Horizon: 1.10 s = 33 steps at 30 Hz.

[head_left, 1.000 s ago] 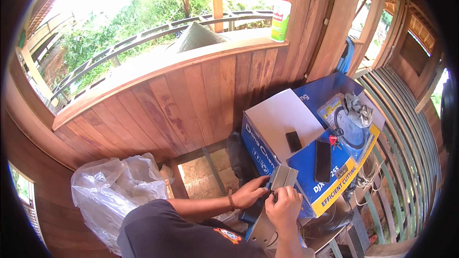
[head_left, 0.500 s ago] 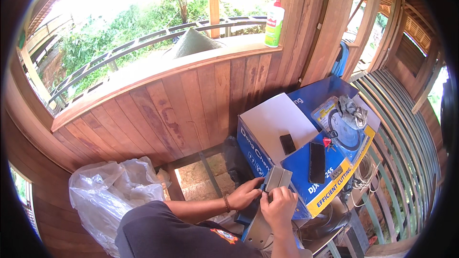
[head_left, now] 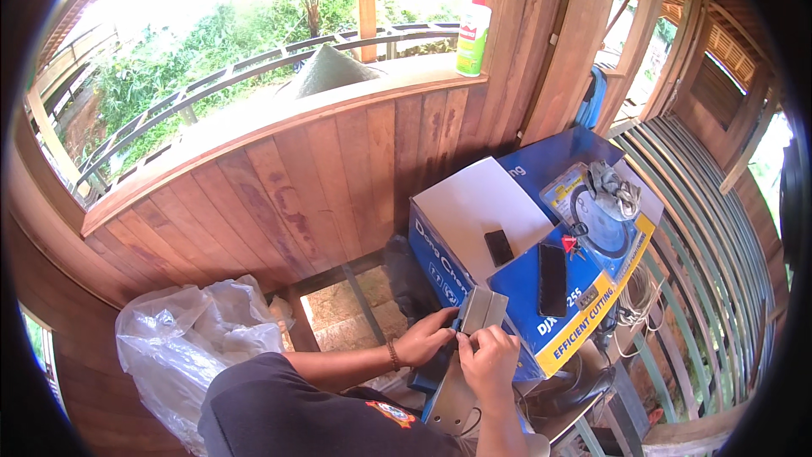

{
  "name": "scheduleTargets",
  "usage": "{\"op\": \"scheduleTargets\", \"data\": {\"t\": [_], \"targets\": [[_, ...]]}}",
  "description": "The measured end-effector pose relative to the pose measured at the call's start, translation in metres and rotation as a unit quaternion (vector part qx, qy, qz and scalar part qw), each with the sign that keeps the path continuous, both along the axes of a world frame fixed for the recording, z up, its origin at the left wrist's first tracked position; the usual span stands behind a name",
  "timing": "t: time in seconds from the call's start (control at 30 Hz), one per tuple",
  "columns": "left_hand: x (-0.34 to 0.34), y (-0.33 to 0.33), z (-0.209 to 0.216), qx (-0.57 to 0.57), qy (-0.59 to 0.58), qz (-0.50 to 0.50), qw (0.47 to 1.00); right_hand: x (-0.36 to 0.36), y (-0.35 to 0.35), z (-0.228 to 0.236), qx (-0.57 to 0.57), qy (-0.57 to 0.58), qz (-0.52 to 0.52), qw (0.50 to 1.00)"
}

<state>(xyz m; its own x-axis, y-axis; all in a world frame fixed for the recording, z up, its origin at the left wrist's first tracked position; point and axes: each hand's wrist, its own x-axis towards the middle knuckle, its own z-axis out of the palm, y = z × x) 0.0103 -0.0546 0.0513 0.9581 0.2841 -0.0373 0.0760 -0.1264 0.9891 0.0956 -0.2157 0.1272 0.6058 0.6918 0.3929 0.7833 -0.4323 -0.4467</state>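
My left hand (head_left: 425, 341) is closed, its fingertips at a small blue part (head_left: 457, 322) on the side of a grey metal profile (head_left: 485, 308). From the other side my right hand (head_left: 491, 361) meets it, thumb and fingers pinched together just below the profile. The fingertips of both hands nearly touch, and whatever is between them is too small to make out. Under my wrists runs a longer metal plate (head_left: 451, 404) with round holes and a blue edge. The profile's far end lies beside a blue and white cardboard box.
On the blue box (head_left: 440, 275) lie two dark phones (head_left: 552, 281), a packaged circular saw blade (head_left: 596, 233), grey gloves (head_left: 616, 190) and red-tagged keys (head_left: 569, 244). Clear plastic sheeting (head_left: 194, 338) is at left. A green-white bottle (head_left: 474, 38) stands on the sill; metal bars (head_left: 710, 245) line the right.
The whole view has shifted slightly, with things appearing a little further left and up. Both hands stay at the same spot on the metal profile, with the fingers only slightly changed.
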Motion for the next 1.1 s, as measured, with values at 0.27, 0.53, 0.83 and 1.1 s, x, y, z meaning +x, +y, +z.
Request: {"op": "scheduleTargets", "data": {"t": [0.27,0.53,0.83,1.1], "targets": [[0.0,0.0,0.001,-0.002,-0.019,0.005,1.0,-0.003,0.002,0.002,0.014,0.002,-0.01,1.0],[-0.001,-0.001,0.008,-0.043,-0.008,0.012,0.999,-0.004,0.001,0.006,0.007,0.009,-0.003,1.0],[0.002,-0.003,-0.003,-0.066,-0.027,0.045,0.996,-0.001,0.0,-0.003,0.03,0.012,-0.009,0.999],[0.0,-0.003,0.016,-0.02,-0.012,0.025,0.999,-0.002,0.003,-0.003,0.05,0.036,-0.02,0.998]]}}
